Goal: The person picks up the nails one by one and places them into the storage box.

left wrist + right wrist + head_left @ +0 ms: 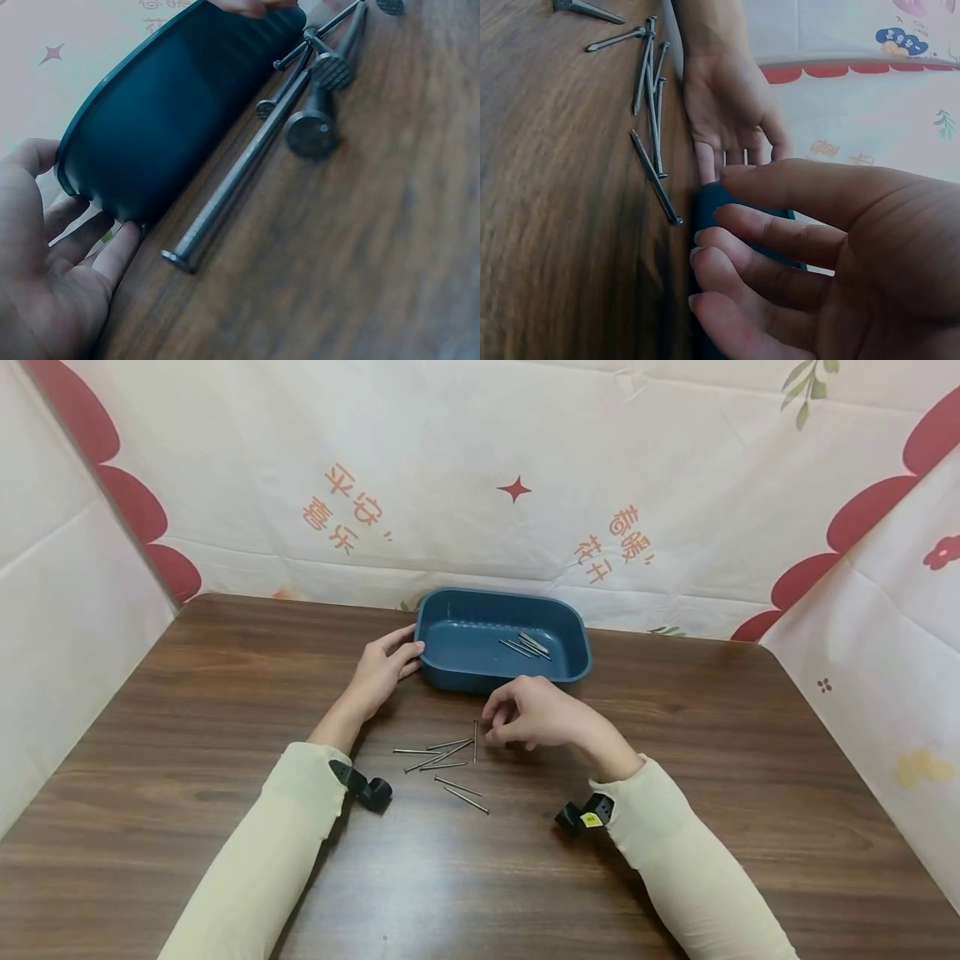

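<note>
My left hand point(375, 672) grips the left end of a dark blue plastic tray point(480, 680), thumb at the rim and fingers against the outer wall, as the left wrist view also shows. Just in front of the tray is my right hand point(547, 717), its fingers loosely bent. Nothing shows between thumb and fingers in the right wrist view. Nearest to those fingertips lies a single nail point(475, 745), pointing away from me. Several more steel nails point(444, 756) lie to its left, some crossing one another. Inside the tray, toward its right side, rests a small bunch of nails point(534, 646).
Two nails point(467, 800) lie apart from the others, closer to me. All this stands on a brown wood-grain table point(225, 710). A pale printed cloth point(450, 468) hangs behind the tray and along both sides. Each sleeve cuff carries a small black camera point(372, 793).
</note>
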{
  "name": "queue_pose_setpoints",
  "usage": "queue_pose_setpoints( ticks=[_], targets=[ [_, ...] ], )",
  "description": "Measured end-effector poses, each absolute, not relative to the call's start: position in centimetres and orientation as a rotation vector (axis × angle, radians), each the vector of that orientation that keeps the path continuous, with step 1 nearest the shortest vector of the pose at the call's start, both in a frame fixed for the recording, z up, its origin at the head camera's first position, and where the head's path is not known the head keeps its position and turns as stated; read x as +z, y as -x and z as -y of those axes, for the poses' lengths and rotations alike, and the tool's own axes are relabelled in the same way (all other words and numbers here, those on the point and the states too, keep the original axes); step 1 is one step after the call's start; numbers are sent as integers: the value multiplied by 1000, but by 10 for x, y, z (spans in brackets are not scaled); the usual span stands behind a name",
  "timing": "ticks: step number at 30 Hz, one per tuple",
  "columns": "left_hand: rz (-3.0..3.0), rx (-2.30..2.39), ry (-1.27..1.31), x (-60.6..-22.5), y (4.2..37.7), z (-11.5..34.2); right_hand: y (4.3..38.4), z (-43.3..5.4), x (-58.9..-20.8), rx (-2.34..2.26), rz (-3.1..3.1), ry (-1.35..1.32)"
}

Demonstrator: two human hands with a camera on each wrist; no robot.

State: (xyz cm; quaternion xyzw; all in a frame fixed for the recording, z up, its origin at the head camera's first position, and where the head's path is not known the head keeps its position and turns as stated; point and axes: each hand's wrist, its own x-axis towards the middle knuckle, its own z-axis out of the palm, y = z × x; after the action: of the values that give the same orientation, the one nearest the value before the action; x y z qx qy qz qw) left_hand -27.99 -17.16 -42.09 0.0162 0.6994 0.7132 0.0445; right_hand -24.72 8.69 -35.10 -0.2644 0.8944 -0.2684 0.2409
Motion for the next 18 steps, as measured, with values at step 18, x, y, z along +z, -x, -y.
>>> queue_pose_setpoints(
  ticks=[18],
  targets=[
    [-2137,2170,-68,-420,280,173,241,-71,-368,-652,-2547,675]
  ],
)
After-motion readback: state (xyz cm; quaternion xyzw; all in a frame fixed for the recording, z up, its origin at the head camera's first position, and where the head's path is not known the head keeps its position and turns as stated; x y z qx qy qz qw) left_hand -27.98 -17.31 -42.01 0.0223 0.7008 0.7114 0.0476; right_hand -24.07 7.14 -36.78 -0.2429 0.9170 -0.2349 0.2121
